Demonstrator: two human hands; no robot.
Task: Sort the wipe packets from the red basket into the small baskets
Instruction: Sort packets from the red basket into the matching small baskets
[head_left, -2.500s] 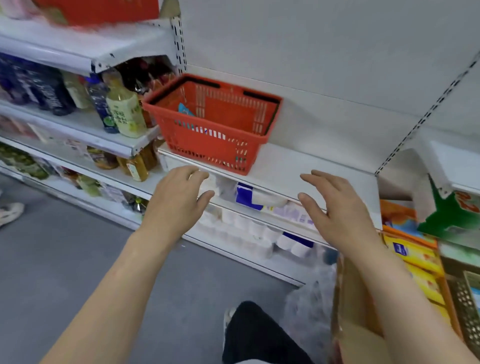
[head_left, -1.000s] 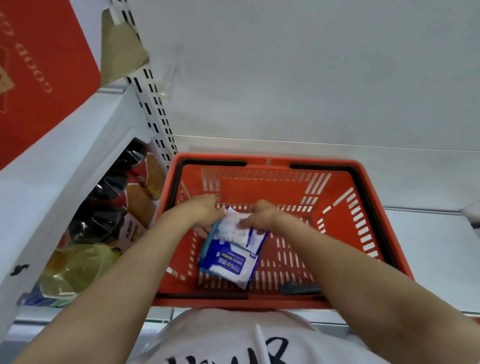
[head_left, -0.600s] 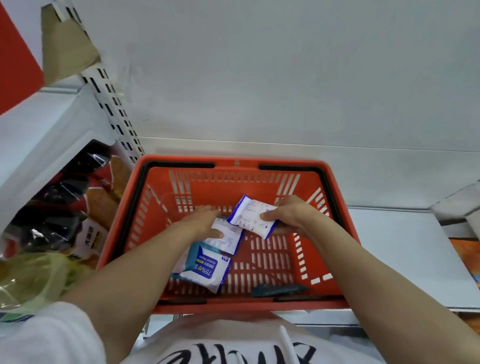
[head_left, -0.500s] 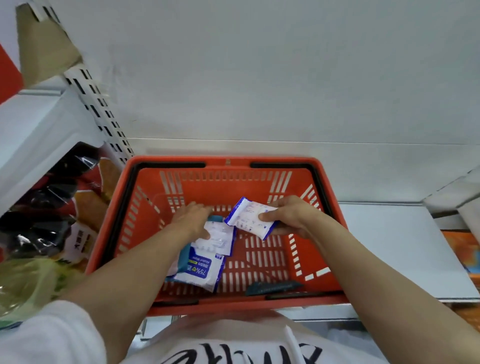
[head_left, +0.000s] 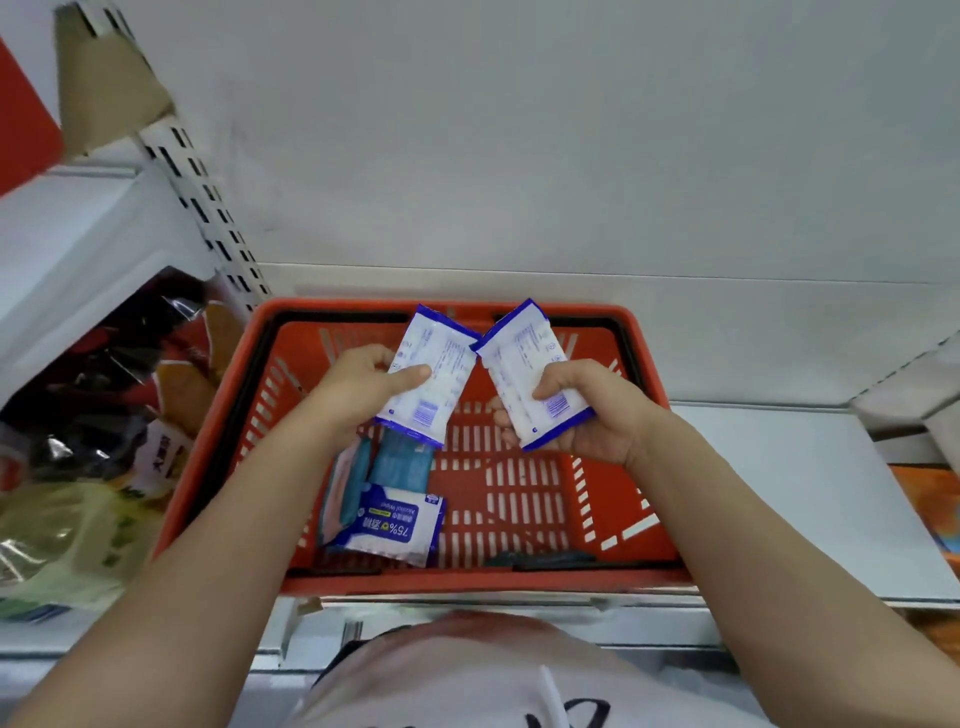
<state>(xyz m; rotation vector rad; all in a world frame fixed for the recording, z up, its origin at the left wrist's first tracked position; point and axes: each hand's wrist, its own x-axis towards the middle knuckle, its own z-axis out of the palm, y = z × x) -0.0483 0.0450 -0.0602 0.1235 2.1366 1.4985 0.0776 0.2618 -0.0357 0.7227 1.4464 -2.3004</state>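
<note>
A red basket (head_left: 644, 374) stands on a white shelf in front of me. Above it my left hand (head_left: 358, 389) holds a white packet with a blue border (head_left: 436, 364), thumb across its back side. My right hand (head_left: 587, 410) holds a second white and blue packet (head_left: 524, 358) the same way, and the two top corners nearly touch. On the basket floor at the left lie a blue and white packet marked 75% (head_left: 389, 527), a teal packet (head_left: 402, 462) and a pale teal-edged packet (head_left: 345, 483). No small baskets are in view.
The white shelf (head_left: 810, 499) stretches to the right of the basket, with a white back wall (head_left: 519, 156) behind. On the left, a lower shelf holds dark snack bags (head_left: 104, 374) and a green bag (head_left: 67, 540). A slotted upright (head_left: 208, 208) stands at the basket's left rear.
Both hands have risen from the basket floor. My left hand has taken hold of a white and blue packet, and my right hand has lifted its packet higher.
</note>
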